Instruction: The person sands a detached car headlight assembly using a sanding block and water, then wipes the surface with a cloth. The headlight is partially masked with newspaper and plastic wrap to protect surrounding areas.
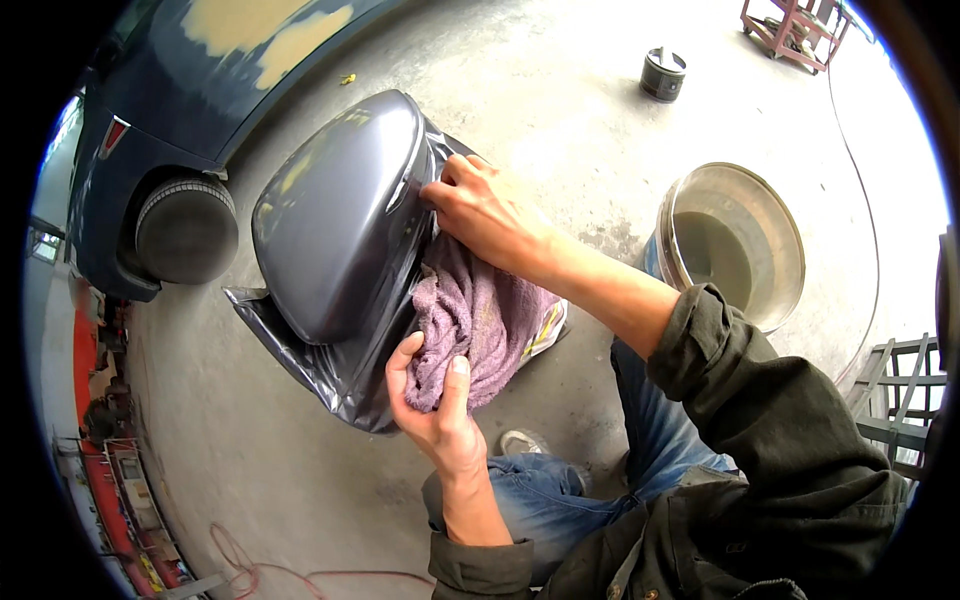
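2 hands' fingers (432, 375) pinch purple towel (478, 322) against panel (335, 215).

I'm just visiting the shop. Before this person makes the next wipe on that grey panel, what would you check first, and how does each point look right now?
1. Cloth in hand: the left hand grips the purple rag. Ok.
2. Panel steadied: the right hand presses on the edge of the grey panel. Ok.
3. Panel kept off the concrete: it lies on a dark plastic sheet. Ok.
4. Rag clean enough: dirt on it cannot be judged. Cannot tell.
5. Water within reach: a metal bucket holding murky liquid stands to the person's right. Ok.
6. Panel surface free of grit: glossy, but fine dust is too small to see. Cannot tell.
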A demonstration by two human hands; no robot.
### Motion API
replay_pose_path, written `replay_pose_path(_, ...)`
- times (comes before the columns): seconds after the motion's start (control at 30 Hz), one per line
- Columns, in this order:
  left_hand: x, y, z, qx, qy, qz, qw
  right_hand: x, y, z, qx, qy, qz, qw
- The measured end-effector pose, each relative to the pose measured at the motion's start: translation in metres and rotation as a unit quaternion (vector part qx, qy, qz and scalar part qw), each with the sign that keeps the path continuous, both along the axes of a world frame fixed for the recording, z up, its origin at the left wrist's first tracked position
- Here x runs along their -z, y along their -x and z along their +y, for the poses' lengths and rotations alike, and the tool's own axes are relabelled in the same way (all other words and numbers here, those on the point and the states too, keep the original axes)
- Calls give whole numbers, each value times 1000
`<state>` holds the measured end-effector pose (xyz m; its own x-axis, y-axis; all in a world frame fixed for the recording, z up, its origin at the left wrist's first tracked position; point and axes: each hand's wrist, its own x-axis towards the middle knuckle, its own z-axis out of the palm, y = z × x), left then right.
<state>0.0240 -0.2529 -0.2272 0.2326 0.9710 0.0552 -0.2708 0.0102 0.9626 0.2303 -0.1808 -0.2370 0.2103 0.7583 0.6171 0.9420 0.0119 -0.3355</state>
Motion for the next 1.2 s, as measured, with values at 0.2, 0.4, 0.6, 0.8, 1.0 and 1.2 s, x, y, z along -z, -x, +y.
replay_pose_path(0.2,-1,-2,-5,6,-4,-8,1000,-1,1,-3,0,-38,73,997)
replay_pose_path(0.4,2,5,-3,-5,-2,-6,1000,-1,20,-3,-7,-56,148,987)
replay_pose_path(0.6,2,4,-4,-10,-11,-12,1000,-3,29,-3,-20,-68,91,993)
replay_pose_path(0.8,0,12,-5,-1,6,-48,999,-3,48,-6,-32,-47,82,995)
replay_pose_path(1.0,-5,12,-10,-19,2,-46,999,1,71,-10,-92,-75,120,986)
replay_pose_path(1.2,-4,7,-15,-2,18,-50,999,1,52,-17,-143,-80,181,970)
